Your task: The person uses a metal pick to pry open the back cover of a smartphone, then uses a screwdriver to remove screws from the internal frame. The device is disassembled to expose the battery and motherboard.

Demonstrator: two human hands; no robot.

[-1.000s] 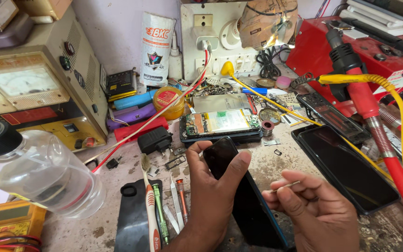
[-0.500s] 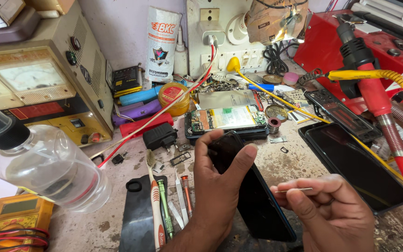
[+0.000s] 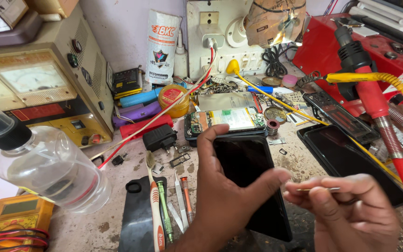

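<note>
My left hand (image 3: 225, 196) grips a black phone (image 3: 250, 172) by its edges, screen up, tilted over the workbench near the front. My right hand (image 3: 350, 210) is beside it on the right, fingers pinched on a thin metal pin tool (image 3: 318, 189) whose tip points toward the phone's right edge. Just behind the phone lies an opened phone (image 3: 227, 120) with its circuit board and green parts exposed.
A clear plastic bottle (image 3: 43, 163) lies at left above a yellow multimeter (image 3: 17, 219). A toothbrush, screwdrivers and tweezers (image 3: 169, 205) lie by a black phone case (image 3: 138, 219). A second black phone (image 3: 346, 158), a red hot-air tool (image 3: 374, 102) and yellow cable sit right.
The view has shifted closer and lower. My left hand has kept its grip on the phone, and my right hand with the pin tool has come nearer the phone's right edge.
</note>
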